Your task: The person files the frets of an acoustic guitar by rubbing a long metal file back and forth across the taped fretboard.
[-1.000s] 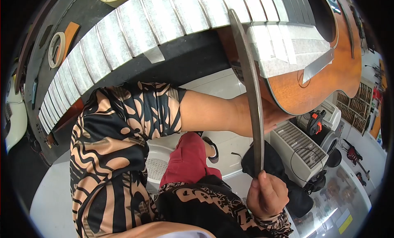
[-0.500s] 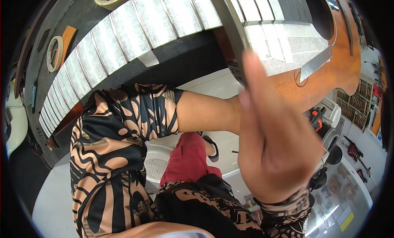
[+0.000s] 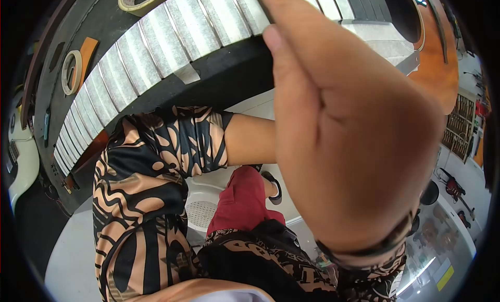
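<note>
A guitar lies across the top of the head view, its brown body [image 3: 442,88] at the right. Whitish masking tape covers its fretboard [image 3: 151,52] between the thin metal frets. My right hand [image 3: 359,114] is large and close to the camera, fingers together, closed on a long grey bar [image 3: 263,7] that lies across the taped frets. Only a sliver of this bar shows now. My left forearm [image 3: 252,140] reaches in under the right hand. The left hand itself is hidden behind it, so its fingers cannot be made out.
On the dark workbench [image 3: 39,99] lie a tape roll [image 3: 71,72], another tape roll [image 3: 136,7] and an orange-brown strip [image 3: 89,47]. A white stool [image 3: 200,213] stands below. At the right are a glass-topped case [image 3: 442,250] and a red guitar [image 3: 453,185].
My right hand has moved up and left over the fretboard, nearer the camera. It now hides most of the bar and more of the guitar body. My left sleeve has hardly moved.
</note>
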The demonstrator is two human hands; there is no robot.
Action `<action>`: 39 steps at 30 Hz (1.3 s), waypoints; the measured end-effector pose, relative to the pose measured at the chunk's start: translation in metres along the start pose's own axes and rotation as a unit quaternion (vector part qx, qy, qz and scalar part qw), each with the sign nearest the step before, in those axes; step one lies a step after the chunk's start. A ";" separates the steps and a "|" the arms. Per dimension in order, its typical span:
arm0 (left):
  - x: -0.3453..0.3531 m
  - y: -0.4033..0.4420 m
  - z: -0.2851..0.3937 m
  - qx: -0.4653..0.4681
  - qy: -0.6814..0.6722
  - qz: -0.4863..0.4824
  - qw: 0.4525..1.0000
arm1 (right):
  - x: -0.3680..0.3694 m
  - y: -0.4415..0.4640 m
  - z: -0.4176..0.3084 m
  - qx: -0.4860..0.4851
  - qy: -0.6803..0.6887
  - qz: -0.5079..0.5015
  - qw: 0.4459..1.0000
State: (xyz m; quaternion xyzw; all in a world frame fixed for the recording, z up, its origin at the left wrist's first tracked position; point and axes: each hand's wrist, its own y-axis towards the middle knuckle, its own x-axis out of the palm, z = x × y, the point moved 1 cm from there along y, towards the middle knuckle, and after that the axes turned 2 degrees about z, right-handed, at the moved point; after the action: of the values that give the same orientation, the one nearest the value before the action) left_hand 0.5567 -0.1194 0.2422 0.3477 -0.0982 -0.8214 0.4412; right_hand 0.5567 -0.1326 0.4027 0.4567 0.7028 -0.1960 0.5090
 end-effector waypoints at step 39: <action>0.002 0.003 0.003 0.013 0.059 0.029 0.998 | -0.010 -0.059 0.017 0.111 0.249 -0.028 0.962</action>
State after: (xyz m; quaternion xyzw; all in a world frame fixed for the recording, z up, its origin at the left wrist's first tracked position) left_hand 0.5560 -0.1236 0.2452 0.3983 -0.0923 -0.7852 0.4652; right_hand 0.5165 -0.1796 0.3940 0.5249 0.7937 -0.1675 0.2580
